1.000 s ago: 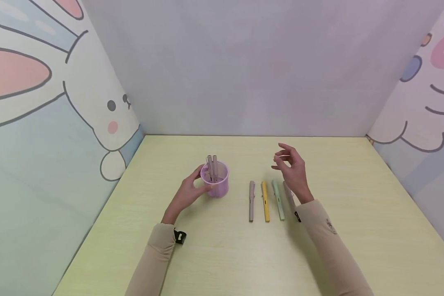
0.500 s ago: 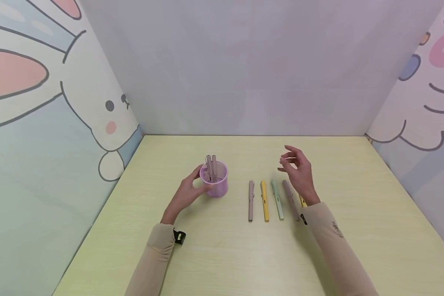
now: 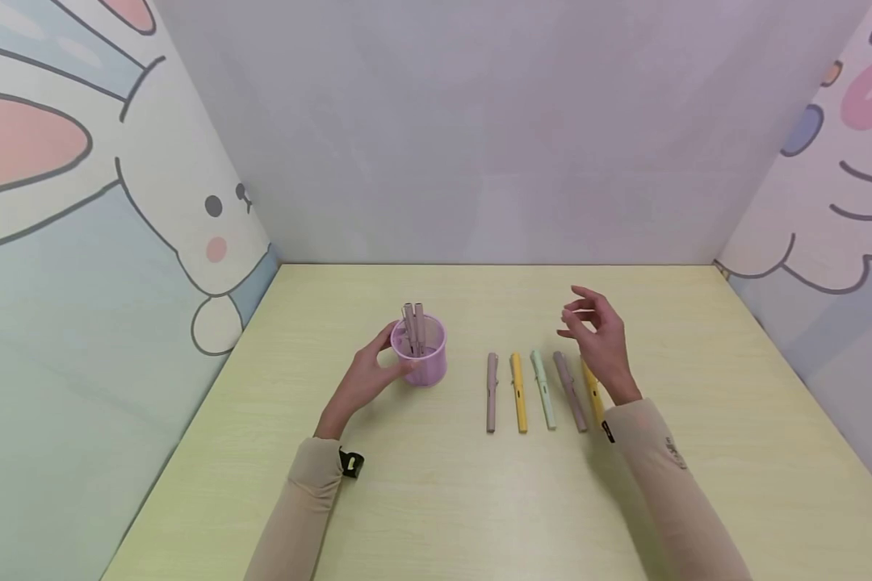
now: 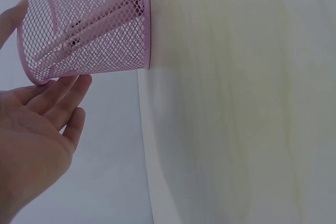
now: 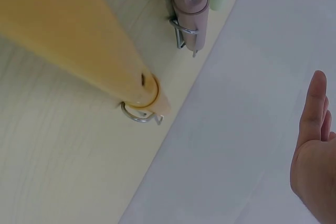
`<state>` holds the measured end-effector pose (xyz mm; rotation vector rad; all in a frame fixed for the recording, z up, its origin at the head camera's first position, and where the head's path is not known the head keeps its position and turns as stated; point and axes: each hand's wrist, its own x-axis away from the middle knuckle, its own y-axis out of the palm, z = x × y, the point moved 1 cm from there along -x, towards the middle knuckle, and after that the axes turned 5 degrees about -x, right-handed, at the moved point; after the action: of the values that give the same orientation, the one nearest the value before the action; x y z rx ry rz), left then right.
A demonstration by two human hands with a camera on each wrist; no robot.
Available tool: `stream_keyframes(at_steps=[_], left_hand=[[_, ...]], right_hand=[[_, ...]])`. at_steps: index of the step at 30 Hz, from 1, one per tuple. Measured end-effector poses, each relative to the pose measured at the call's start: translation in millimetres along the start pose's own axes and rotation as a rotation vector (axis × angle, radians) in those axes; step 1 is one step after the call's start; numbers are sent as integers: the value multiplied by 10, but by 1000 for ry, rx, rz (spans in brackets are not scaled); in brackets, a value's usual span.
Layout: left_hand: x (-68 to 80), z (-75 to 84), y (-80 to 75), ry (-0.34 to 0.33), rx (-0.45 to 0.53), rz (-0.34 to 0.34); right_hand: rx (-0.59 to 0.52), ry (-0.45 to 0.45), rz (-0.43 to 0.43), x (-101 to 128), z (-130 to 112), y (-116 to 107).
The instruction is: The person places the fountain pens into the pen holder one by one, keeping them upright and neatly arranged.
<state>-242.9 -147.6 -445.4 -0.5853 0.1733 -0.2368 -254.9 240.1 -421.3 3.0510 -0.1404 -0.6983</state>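
Note:
A pink mesh cup [image 3: 421,361] stands on the pale yellow table [image 3: 436,500] with two taupe pens [image 3: 413,327] upright in it. My left hand [image 3: 375,369] grips the cup from its left side; in the left wrist view the fingers [image 4: 67,88] touch the rim of the cup [image 4: 94,30]. To the right lies a row of pens: taupe [image 3: 492,392], yellow [image 3: 518,393], green [image 3: 542,390], mauve [image 3: 570,392] and a second yellow [image 3: 592,390]. My right hand [image 3: 597,335] hovers over the row's right end, fingers relaxed and empty. The right wrist view shows the yellow pen [image 5: 68,40] close up.
Panels with cartoon drawings wall the table on the left [image 3: 80,242], back and right [image 3: 828,202]. Bare tabletop lies in front of the pens and to the right of them.
My right hand has drifted to the right, uncovering the mauve pen and the second yellow pen. The left hand and the cup have stayed put.

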Motion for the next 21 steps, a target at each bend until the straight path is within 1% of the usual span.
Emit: stream_keyframes(at_steps=[15, 18, 21], left_hand=[[12, 7, -5, 3, -2, 4], [9, 8, -4, 3, -1, 4], [0, 6, -1, 2, -4, 3]], right_hand=[[80, 19, -2, 55, -12, -187], [74, 29, 2, 72, -23, -217], [68, 38, 1, 97, -101, -222]])
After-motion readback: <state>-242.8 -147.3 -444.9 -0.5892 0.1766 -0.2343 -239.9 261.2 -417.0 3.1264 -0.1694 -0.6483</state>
